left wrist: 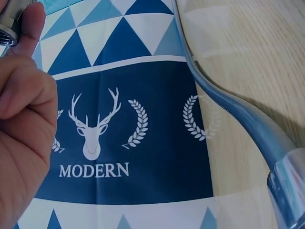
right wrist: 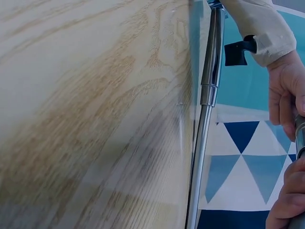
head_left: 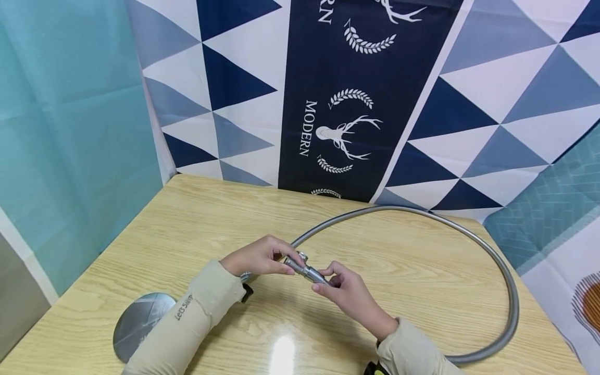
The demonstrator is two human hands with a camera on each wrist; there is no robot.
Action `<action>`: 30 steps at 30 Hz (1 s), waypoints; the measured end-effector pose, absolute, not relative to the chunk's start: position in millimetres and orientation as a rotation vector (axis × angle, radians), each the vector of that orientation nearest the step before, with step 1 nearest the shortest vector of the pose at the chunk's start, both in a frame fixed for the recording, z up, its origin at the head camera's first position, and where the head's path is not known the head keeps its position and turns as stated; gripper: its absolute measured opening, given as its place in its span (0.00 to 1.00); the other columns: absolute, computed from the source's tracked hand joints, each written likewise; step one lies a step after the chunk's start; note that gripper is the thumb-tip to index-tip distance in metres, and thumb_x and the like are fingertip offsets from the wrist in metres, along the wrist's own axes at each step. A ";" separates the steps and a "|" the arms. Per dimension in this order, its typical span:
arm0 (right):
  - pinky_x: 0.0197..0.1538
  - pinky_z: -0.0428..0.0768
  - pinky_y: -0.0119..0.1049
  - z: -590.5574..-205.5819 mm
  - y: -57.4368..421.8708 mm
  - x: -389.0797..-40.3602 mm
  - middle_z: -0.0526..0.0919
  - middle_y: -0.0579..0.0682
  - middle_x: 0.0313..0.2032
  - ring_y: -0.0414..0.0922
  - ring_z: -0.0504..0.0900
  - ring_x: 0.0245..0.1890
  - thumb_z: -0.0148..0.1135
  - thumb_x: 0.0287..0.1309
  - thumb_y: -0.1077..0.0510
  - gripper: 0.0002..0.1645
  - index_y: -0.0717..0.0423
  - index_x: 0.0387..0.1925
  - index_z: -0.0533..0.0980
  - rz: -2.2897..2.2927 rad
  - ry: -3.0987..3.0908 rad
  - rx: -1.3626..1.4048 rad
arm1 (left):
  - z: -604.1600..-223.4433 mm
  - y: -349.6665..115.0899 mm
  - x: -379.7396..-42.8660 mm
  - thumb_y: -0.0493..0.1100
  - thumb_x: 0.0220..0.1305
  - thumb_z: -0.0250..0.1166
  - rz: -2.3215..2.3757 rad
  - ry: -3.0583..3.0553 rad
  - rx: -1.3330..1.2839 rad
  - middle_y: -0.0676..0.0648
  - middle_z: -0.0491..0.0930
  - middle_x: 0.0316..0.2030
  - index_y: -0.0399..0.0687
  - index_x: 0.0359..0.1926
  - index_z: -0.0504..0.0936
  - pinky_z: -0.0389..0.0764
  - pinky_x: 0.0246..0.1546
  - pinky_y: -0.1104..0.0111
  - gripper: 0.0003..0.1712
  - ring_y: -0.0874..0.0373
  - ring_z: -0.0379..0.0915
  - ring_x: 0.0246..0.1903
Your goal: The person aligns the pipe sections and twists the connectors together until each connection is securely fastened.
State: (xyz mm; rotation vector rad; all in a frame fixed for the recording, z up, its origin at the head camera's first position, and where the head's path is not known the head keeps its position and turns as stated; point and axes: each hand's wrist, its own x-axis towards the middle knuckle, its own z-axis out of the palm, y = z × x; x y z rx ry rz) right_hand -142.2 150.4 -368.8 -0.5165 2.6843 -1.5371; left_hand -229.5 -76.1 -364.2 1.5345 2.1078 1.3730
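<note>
My left hand (head_left: 264, 256) pinches a small silver metal valve fitting (head_left: 296, 264) with a side outlet, between thumb and fingers. On the right, my right hand (head_left: 348, 291) grips the smooth metal end piece (head_left: 315, 276) joined in line with the fitting, the two hands close together above the table. In the left wrist view the open mouth of the fitting (left wrist: 8, 36) shows at the upper left. A round chrome shower head (head_left: 140, 323) lies on the table, its handle largely hidden beneath my left forearm.
A grey metal shower hose (head_left: 508, 291) loops across the wooden table (head_left: 225, 208) from behind my left hand round to my right sleeve. Its collar (left wrist: 288, 181) appears large in the left wrist view. Patterned cloth (head_left: 244, 94) hangs along the back edge.
</note>
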 end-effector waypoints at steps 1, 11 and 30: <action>0.18 0.62 0.27 -369.1 150.2 -142.3 0.81 0.57 0.21 0.34 0.65 0.14 0.68 0.54 0.66 0.09 0.65 0.35 0.75 -1.544 2.687 -0.511 | -364.1 -76.1 -229.1 0.30 0.59 0.66 1.373 2.107 1.530 0.40 0.83 0.42 0.34 0.40 0.84 0.62 0.21 0.74 0.08 0.64 0.56 0.19; 0.19 0.62 0.27 -362.7 149.3 -141.4 0.76 0.50 0.19 0.35 0.64 0.16 0.65 0.58 0.63 0.08 0.67 0.34 0.79 -1.530 2.682 -0.446 | -365.5 -76.5 -229.7 0.31 0.59 0.66 1.366 2.112 1.517 0.41 0.83 0.41 0.34 0.41 0.84 0.61 0.22 0.74 0.08 0.66 0.55 0.20; 0.19 0.63 0.28 -368.6 145.9 -138.3 0.73 0.46 0.16 0.37 0.65 0.14 0.71 0.52 0.61 0.19 0.64 0.41 0.72 -1.522 2.702 -0.325 | -367.8 -75.6 -228.1 0.30 0.59 0.65 1.378 2.106 1.485 0.39 0.83 0.42 0.33 0.41 0.84 0.61 0.23 0.75 0.09 0.65 0.55 0.19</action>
